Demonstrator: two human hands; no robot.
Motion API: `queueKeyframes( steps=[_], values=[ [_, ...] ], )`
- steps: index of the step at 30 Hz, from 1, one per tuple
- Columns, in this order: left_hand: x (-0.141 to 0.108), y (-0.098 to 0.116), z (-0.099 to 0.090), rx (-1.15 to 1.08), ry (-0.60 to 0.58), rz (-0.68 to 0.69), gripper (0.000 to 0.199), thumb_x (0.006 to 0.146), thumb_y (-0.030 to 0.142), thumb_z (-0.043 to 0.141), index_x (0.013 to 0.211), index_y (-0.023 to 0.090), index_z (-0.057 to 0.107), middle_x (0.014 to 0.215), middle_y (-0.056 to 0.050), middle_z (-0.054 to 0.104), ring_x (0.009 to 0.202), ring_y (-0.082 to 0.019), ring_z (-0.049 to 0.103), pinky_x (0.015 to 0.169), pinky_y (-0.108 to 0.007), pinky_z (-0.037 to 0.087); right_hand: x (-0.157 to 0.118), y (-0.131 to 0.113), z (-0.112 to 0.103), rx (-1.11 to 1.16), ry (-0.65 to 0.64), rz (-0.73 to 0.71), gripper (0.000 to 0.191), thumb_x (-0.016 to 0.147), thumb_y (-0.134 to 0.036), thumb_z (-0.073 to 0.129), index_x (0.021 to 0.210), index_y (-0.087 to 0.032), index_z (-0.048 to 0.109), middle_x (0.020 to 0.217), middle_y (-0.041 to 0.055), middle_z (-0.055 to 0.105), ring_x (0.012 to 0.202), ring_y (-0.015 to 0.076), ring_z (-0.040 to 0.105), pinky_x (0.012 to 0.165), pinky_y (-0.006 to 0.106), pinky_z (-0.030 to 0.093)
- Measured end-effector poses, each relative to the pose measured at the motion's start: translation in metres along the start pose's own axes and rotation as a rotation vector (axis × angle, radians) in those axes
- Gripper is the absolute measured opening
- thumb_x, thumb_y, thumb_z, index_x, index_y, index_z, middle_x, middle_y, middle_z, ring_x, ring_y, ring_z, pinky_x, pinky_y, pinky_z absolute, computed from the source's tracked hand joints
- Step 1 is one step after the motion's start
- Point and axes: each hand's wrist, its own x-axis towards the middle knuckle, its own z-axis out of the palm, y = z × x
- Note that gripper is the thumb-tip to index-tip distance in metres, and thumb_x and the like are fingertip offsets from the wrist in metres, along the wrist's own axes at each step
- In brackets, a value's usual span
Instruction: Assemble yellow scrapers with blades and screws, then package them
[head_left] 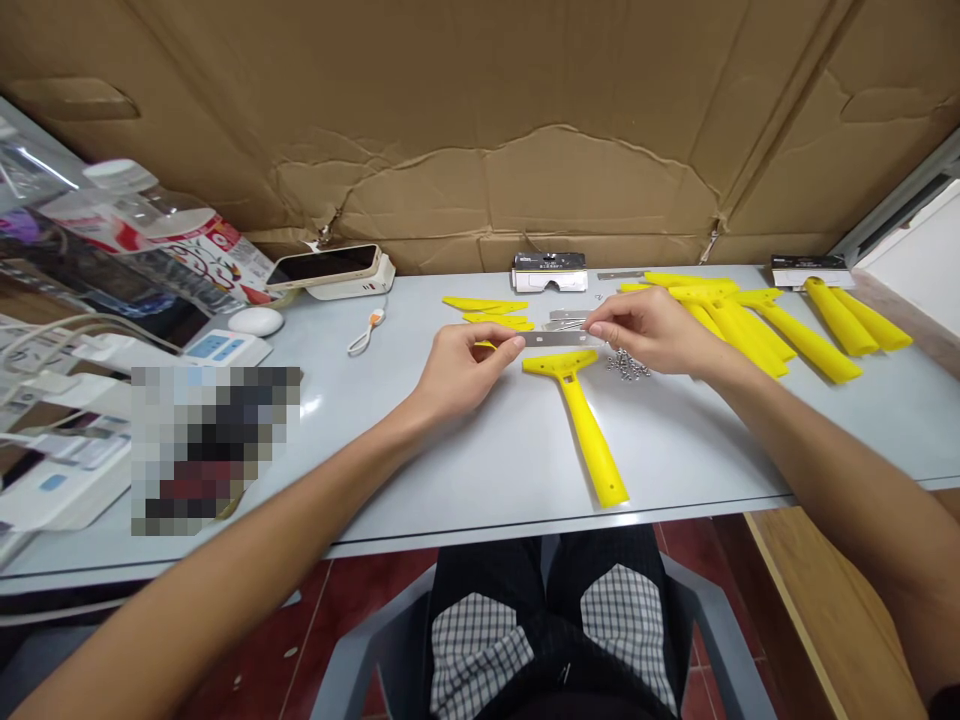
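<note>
Table [480,480]: bright, with a white glare spot [310,406] toward the left.
Yellow scraper [589,430]: vivid, edges fairly clear.
Bottle [199,250]: stretched and slanted by wide-angle distortion.
Floor [300,640]: dim beneath the table.
Pixelated patch [217,450]: coarse blocks hide detail.

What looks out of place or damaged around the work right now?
The cardboard behind the table looks creased and torn. Beside the right hand, small metal pieces lie loose in a heap directly on the tabletop, as if spilled, though perhaps put there deliberately.
</note>
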Motion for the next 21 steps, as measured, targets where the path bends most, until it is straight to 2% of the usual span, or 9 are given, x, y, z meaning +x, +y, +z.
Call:
queueKeyframes(
  steps=[9, 15, 17, 21],
  values=[
    [0.0004, -0.0011, 0.0001, 0.038, -0.029, 0.063, 0.029, 0.093, 0.047, 0.074, 0.092, 0.019, 0.083, 0.1, -0.009, 0.087, 0.088, -0.024, 0.076, 0.079, -0.036, 0.06, 0.0002, 0.0013, -0.0008, -0.024, 0.001, 0.001, 0.027, 0.101, -0.039, 0.065, 0.097, -0.02, 0.084, 0.079, 0.0054, 0.073, 0.069, 0.0183, 0.059, 0.066, 0.037, 0.042],
    [0.0002, -0.001, 0.0009, 0.053, -0.046, 0.039, 0.026, 0.093, 0.044, 0.074, 0.089, 0.02, 0.082, 0.099, -0.008, 0.087, 0.088, -0.024, 0.075, 0.078, -0.036, 0.058, 0.0002, 0.0042, -0.0015, -0.04, -0.033, 0.011, 0.028, 0.103, -0.04, 0.064, 0.1, -0.021, 0.083, 0.08, 0.005, 0.075, 0.069, 0.0182, 0.061, 0.065, 0.037, 0.044],
    [0.0001, 0.0007, -0.0002, 0.017, -0.041, 0.008, 0.023, 0.092, 0.042, 0.075, 0.086, 0.02, 0.08, 0.092, -0.007, 0.084, 0.08, -0.021, 0.072, 0.071, -0.034, 0.056, 0.0001, 0.0046, -0.0022, -0.005, -0.063, 0.006, 0.028, 0.101, -0.044, 0.067, 0.103, -0.021, 0.083, 0.08, 0.0039, 0.075, 0.069, 0.0179, 0.061, 0.065, 0.036, 0.045],
    [-0.0006, 0.0053, -0.0004, -0.183, -0.047, -0.13, 0.025, 0.09, 0.044, 0.078, 0.088, 0.02, 0.073, 0.071, -0.001, 0.068, 0.053, -0.012, 0.054, 0.05, -0.028, 0.043, -0.001, -0.0012, 0.0023, 0.098, -0.107, 0.003, 0.023, 0.093, -0.041, 0.076, 0.101, -0.021, 0.081, 0.078, 0.0023, 0.074, 0.069, 0.0169, 0.062, 0.064, 0.035, 0.047]
  ],
)
